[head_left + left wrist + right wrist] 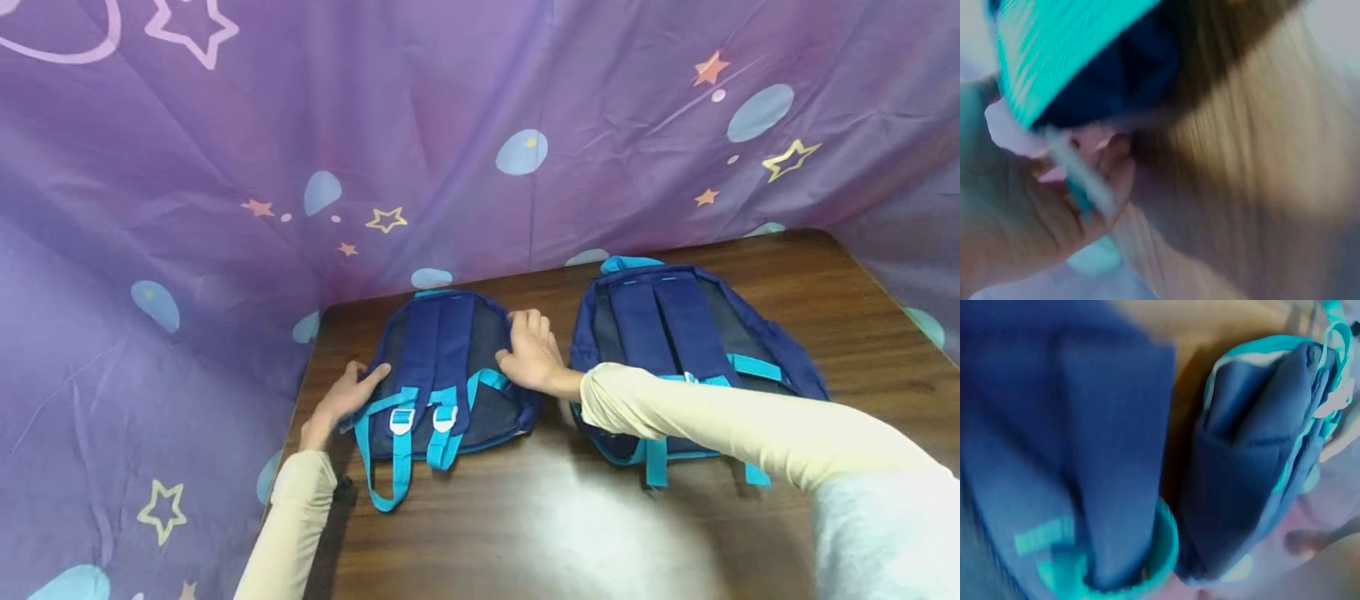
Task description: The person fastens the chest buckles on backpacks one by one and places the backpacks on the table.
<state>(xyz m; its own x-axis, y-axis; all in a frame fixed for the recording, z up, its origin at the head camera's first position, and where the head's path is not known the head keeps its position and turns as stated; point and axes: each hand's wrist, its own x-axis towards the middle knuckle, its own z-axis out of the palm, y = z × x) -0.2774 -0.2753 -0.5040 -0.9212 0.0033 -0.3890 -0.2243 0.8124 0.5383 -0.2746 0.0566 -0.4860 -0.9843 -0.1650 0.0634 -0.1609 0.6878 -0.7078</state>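
A small navy backpack (438, 342) lies on a wooden table with its straps up, turquoise webbing and white buckles at its lower end. My left hand (347, 396) is at its left side, thumb tip over the edge of the back panel. In the left wrist view, a blurred turquoise strap (1066, 50) passes close above the loosely bent fingers (1119, 165). At the opposite side, my right hand (534, 354) rests by the bag's edge, thumb toward the panel. In the right wrist view, a fingertip (1302, 542) shows beside that bag's side pocket (1229, 487).
A second navy backpack (686, 321) with turquoise trim lies to the right, and my right sleeve (697, 412) crosses over its lower part. The brown table (480, 517) meets a purple curtain (450, 125) with stars and balloon shapes at the back and left.
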